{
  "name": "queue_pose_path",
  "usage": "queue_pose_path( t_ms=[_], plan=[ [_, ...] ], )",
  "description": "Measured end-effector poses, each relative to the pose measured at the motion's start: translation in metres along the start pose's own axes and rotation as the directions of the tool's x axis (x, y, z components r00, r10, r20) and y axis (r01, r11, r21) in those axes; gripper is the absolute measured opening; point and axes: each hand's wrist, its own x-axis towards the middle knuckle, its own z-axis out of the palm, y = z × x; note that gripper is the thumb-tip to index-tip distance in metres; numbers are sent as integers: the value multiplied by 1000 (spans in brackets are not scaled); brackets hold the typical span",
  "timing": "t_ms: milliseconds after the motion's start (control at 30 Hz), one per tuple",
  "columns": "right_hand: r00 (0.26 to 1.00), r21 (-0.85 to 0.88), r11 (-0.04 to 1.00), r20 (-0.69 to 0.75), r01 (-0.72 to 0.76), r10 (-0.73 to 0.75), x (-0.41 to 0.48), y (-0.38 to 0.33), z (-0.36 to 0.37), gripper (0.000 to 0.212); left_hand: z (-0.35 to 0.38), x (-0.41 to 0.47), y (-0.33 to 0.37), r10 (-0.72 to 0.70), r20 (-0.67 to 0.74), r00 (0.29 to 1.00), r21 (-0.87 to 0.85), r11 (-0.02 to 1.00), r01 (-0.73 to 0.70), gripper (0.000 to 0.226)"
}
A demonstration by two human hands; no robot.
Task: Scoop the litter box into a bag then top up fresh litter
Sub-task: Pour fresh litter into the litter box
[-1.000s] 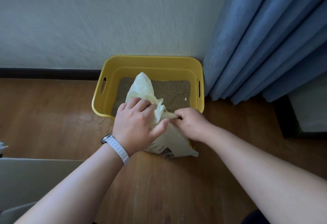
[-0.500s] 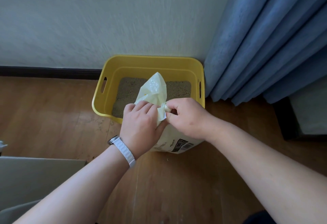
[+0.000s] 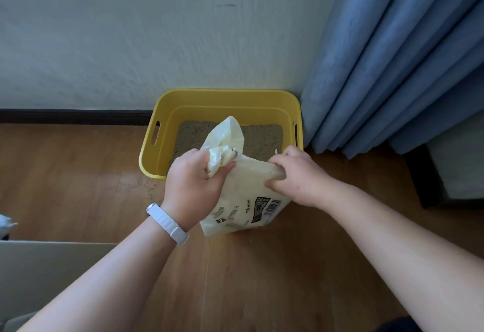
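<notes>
Right hand (image 3: 296,175) moved right; bag (image 3: 243,200) upright.

Litter box against the wall, bag before it

The litter box (image 3: 227,92) sits on the floor (image 3: 78,174) against the wall (image 3: 131,43), with the curtain (image 3: 392,69) just to its right and litter (image 3: 264,138) inside. The litter bag (image 3: 243,200) is in front of the box at its near rim, its top reaching over the litter. The left hand (image 3: 193,179) grips the bag's top on the left; the right hand (image 3: 296,174) holds its upper right edge.
</notes>
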Motion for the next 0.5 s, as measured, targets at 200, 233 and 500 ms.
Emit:
queue_pose_path(
  t_ms=[200,233,500],
  plan=[
    [995,-93,993,-69,70,-76,2,7,0,34,-9,7,-3,19,-87,996,34,999,-16,45],
    [992,-98,991,-74,92,-99,1,5,0,34,-9,9,-5,23,-102,994,72,997,-16,45],
    [941,-156,939,-103,306,-323,-15,-26,-7,44,-3,-2,0,-1,11,1000,294,956,-2,75]
  ],
)
